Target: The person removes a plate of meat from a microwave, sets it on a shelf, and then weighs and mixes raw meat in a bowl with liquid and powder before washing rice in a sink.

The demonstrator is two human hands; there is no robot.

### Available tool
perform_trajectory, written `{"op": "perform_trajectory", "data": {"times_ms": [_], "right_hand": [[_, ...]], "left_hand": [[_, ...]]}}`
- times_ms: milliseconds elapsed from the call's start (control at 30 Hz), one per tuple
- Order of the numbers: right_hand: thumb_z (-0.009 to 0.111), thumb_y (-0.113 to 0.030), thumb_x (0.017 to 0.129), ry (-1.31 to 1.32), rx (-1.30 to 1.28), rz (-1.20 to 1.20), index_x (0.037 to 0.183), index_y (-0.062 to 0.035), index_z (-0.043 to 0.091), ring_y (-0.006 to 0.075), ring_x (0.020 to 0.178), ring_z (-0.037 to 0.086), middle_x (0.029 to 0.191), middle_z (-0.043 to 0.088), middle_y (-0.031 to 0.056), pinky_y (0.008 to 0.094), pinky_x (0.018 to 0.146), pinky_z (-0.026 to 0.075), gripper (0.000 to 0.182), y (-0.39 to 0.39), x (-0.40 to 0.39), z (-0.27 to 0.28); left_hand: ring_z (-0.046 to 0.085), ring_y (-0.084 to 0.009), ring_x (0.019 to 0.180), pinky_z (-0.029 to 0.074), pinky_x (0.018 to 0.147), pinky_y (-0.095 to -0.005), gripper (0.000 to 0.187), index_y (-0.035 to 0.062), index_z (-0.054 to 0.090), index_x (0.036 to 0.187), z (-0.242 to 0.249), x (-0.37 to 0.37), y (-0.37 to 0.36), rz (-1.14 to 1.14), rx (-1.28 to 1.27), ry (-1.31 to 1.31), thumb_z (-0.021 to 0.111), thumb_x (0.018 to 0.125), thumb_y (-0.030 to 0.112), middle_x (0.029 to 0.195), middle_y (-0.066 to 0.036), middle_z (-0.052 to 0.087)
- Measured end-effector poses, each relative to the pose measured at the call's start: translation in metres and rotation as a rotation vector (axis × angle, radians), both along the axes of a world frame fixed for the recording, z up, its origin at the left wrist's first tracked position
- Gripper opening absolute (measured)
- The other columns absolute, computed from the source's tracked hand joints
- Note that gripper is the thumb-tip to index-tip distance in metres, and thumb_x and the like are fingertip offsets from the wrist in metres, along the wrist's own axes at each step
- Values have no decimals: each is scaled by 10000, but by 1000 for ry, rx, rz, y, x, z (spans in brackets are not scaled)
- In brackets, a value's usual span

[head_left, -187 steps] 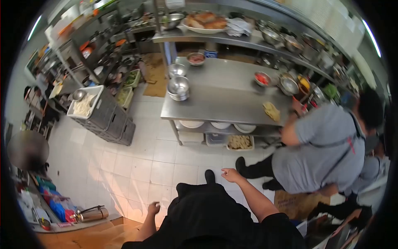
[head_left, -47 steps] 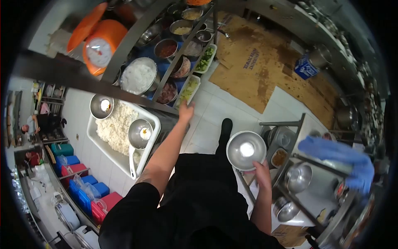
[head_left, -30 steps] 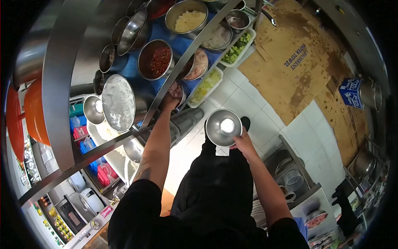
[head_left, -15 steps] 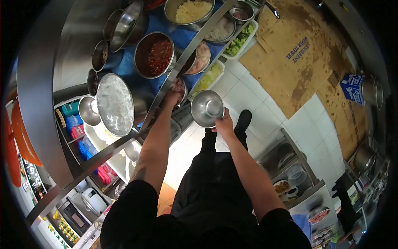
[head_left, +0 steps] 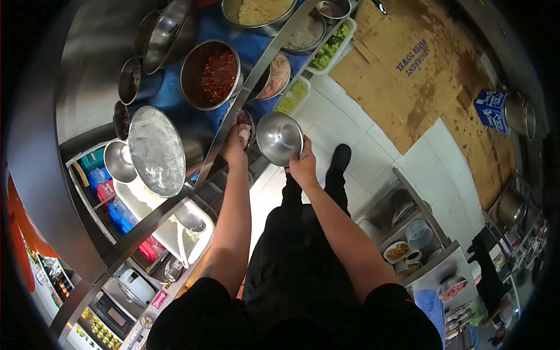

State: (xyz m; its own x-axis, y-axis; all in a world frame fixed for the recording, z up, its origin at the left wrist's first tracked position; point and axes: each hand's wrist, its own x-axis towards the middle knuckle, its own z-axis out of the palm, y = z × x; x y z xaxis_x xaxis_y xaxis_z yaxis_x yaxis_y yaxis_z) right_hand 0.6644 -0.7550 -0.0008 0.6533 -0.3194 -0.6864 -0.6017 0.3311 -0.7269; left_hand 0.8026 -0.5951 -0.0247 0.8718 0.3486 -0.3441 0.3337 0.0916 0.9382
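My right hand [head_left: 303,165] grips the rim of a shiny steel bowl [head_left: 274,135], tilted so its inside faces me; I see no food in it. My left hand [head_left: 234,147] is closed around pale pink raw meat [head_left: 244,134], at the edge of a small metal bowl [head_left: 252,121] under the steel shelf bar. The two bowls are close side by side. Just beyond my left hand stands a bowl of pinkish raw meat [head_left: 279,77]. Beside it is a pot of chopped red chilli [head_left: 219,79].
A steel bar [head_left: 256,70] crosses over the counter. Left of it stand a tray of white powder [head_left: 156,150] and several metal bowls. Plastic tubs of chopped greens [head_left: 331,49] line the counter edge. Stained cardboard [head_left: 402,87] covers part of the tiled floor [head_left: 344,116].
My left hand has come back from the small bowl, with pink meat now showing in its fingers. The steel bowl in my right hand has moved left, closer to it.
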Motion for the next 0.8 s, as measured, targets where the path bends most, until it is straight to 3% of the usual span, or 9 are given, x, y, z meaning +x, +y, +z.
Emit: {"op": "perform_trajectory", "data": {"times_ms": [100, 300, 367, 400, 433, 500, 533, 667, 800], "right_hand": [[472, 38, 896, -44, 22, -36, 1464, -48, 294, 272, 728, 722, 1144, 633, 241, 333, 565, 615, 601, 1, -3, -4], [536, 24, 882, -22, 77, -109, 1461, -81, 323, 232, 673, 690, 1118, 661, 192, 347, 555, 580, 626, 3, -6, -9], [543, 12, 887, -36, 91, -101, 1460, -81, 322, 226, 684, 693, 1115, 662, 190, 345, 558, 586, 621, 7, -4, -12], [550, 0, 892, -46, 98, -91, 1459, -81, 322, 220, 694, 696, 1112, 663, 187, 344, 561, 592, 617, 9, -3, -13], [550, 0, 892, -48, 99, -97, 1459, -81, 322, 220, 694, 696, 1112, 663, 187, 344, 561, 592, 617, 11, -1, -12], [555, -15, 893, -37, 136, -123, 1455, -63, 314, 206, 680, 686, 1095, 662, 180, 340, 556, 599, 613, 14, 3, -10], [561, -11, 886, -85, 126, -148, 1457, -62, 310, 187, 669, 674, 1081, 660, 169, 333, 552, 606, 626, 17, 1, -17], [549, 27, 873, -155, 177, -181, 1472, -100, 297, 175, 699, 671, 1196, 614, 169, 324, 562, 617, 662, 17, -7, -30], [551, 47, 872, -172, 364, -246, 1457, -144, 328, 221, 844, 700, 1260, 579, 159, 345, 590, 643, 655, 9, -12, -46]], "left_hand": [[667, -130, 799, 524, 682, -252, 242, -67, 676, 1053, 50, -15, -31, 104, 83, 48, 731, 823, -16, 1057, -78, 702], [503, -19, 611, 375, 510, -188, 292, 12, 693, 1152, 72, -19, -17, 83, 1, 67, 679, 924, 194, 982, 1, 711], [547, -34, 700, 400, 558, -186, 277, -1, 679, 1151, 90, -16, -22, 64, -253, 64, 642, 932, 163, 1041, -40, 705], [647, -156, 967, 520, 784, -251, 270, -2, 650, 1165, 96, -23, -29, 123, -266, 142, 601, 937, 133, 1144, -99, 677], [647, -156, 967, 520, 784, -251, 270, -2, 650, 1165, 97, -29, -33, 116, -265, 141, 601, 937, 133, 1144, -99, 677], [630, -264, 1133, 514, 980, -373, 283, 7, 602, 1198, 97, -39, -40, 26, -490, 132, 571, 936, 108, 1212, -133, 643], [636, -277, 1117, 508, 1007, -430, 306, 16, 567, 1235, 106, -45, -53, 16, -437, 113, 547, 937, 89, 1193, -122, 651], [636, -273, 1112, 511, 988, -408, 300, 36, 576, 1224, 111, -64, -70, 7, -673, 175, 561, 933, 109, 1196, -111, 651], [656, -273, 1075, 566, 898, -403, 350, 67, 512, 1241, 80, -72, -84, -207, -498, 85, 569, 901, 8, 1195, -141, 631]]}}
